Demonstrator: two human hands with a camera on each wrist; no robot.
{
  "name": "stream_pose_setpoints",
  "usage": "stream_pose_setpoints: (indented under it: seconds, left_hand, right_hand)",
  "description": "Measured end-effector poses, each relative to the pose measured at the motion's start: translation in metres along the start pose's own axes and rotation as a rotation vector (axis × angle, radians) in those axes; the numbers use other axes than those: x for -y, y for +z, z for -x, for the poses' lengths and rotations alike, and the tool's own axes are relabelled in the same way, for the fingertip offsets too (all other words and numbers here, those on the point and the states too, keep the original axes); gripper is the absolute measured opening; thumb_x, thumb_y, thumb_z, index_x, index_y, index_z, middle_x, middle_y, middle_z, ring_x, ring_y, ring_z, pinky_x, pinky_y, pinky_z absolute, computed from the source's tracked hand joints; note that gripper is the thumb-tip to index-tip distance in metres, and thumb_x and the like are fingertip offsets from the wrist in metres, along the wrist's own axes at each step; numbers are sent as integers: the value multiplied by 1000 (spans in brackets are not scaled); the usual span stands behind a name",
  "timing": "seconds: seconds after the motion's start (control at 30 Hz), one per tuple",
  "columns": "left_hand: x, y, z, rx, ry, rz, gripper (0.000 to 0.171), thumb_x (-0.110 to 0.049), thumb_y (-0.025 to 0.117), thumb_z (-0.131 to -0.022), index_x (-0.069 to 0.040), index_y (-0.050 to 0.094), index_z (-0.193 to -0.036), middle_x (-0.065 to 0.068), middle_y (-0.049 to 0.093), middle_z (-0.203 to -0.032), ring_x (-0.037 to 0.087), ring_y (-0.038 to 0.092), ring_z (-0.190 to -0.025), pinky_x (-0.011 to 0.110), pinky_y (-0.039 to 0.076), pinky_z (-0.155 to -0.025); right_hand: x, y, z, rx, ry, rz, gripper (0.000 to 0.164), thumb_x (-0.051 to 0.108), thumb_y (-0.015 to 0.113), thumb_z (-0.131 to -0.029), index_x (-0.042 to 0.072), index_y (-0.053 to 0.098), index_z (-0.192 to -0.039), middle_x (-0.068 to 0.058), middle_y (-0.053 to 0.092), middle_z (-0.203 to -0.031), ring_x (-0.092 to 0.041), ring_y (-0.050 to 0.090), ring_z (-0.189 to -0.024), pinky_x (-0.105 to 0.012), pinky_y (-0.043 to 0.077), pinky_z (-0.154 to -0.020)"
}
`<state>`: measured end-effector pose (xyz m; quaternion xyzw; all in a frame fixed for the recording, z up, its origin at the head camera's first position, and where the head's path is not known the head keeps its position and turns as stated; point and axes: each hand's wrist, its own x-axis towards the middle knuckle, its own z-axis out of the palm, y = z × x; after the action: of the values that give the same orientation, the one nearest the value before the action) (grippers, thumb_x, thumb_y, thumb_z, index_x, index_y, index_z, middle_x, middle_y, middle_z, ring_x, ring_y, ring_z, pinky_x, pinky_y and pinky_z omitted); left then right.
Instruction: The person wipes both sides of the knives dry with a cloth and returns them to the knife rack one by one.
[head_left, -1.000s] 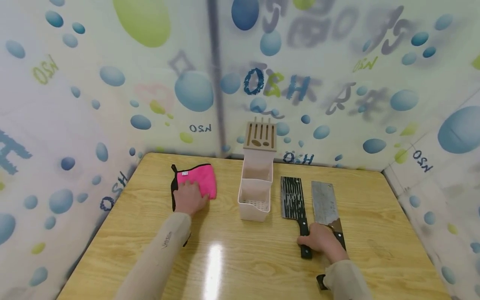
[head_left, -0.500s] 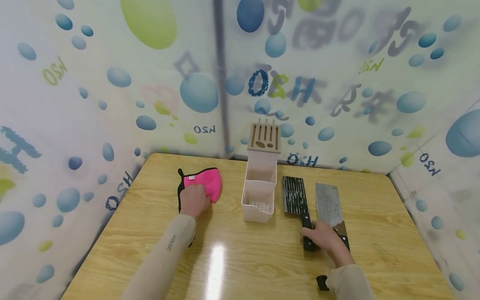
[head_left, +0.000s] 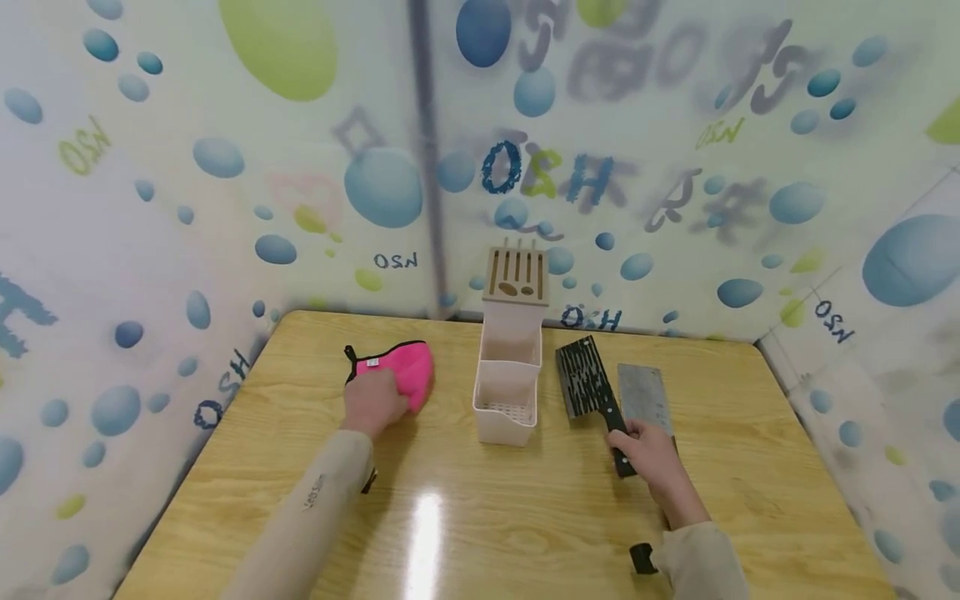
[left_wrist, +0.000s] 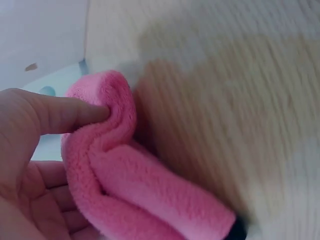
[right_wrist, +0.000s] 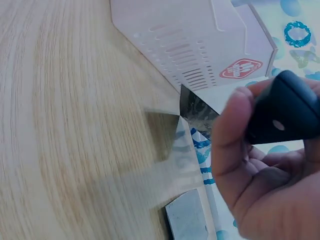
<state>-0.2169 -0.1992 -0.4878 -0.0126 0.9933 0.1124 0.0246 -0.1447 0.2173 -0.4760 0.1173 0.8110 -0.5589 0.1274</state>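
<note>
My left hand [head_left: 372, 402] grips a pink cloth with black edging [head_left: 414, 372] at the left of the table. In the left wrist view the thumb presses into a fold of the plush cloth [left_wrist: 145, 185], which bunches up. My right hand [head_left: 656, 457] holds a cleaver by its black handle [right_wrist: 282, 110]; its dark blade [head_left: 585, 375] has pale streaks and points away from me. The right wrist view shows the blade tilted over the table, casting a shadow. A second, plain grey cleaver [head_left: 642, 393] lies to its right, its handle hidden behind my right hand and wrist.
A pale pink utensil holder [head_left: 506, 431] stands between the hands, with open compartments in front and a slotted brown top [head_left: 516, 275] at the back. The wooden table [head_left: 480, 517] meets patterned walls at the back and sides.
The left fingers have closed on the cloth, which went from lying flat to bunched. My right hand has raised the streaked cleaver by its handle, and the cleaver has turned slightly.
</note>
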Motion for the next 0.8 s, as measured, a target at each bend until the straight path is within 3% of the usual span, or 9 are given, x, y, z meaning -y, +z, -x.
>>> stream_pose_setpoints:
  seconds: [0.23,0.37,0.47,0.63,0.8]
  left_hand:
    - [13,-17,3,31,-37,154,31,-16,60,-84,-14,41,-60,0,41,-61,20,46,-58,33,38,-51]
    - [15,-27,6,42,-63,299,19,-17,60,-90,-2,54,-82,7,52,-72,24,54,-66,35,46,-58]
    - [14,-34,8,43,-71,415,27,-19,61,-94,6,55,-102,13,58,-83,26,58,-72,35,50,-62]
    - [12,-42,11,17,-61,530,30,-21,63,-95,5,56,-109,14,62,-88,24,59,-73,31,50,-62]
    - [8,-50,12,-32,-37,578,32,-23,65,-94,3,58,-111,16,65,-93,25,60,-77,32,51,-64]
  right_hand:
    - [9,0,1,-53,-61,-13,22,10,62,-98,-7,59,-111,-10,66,-79,-23,66,-66,-29,55,-60]
    - [18,-3,4,-73,-104,-12,29,12,61,-100,-9,61,-119,-6,67,-80,-22,65,-68,-29,55,-60]
    - [24,-4,5,-93,-131,1,32,15,58,-103,-10,64,-122,-3,66,-76,-18,63,-66,-28,53,-59]
    - [31,-6,4,-131,-169,37,36,22,53,-107,-8,65,-124,-8,66,-82,-15,61,-69,-27,52,-61]
    - [37,-7,4,-122,-204,56,39,26,49,-110,-7,63,-126,-10,68,-90,-15,63,-77,-25,55,-67]
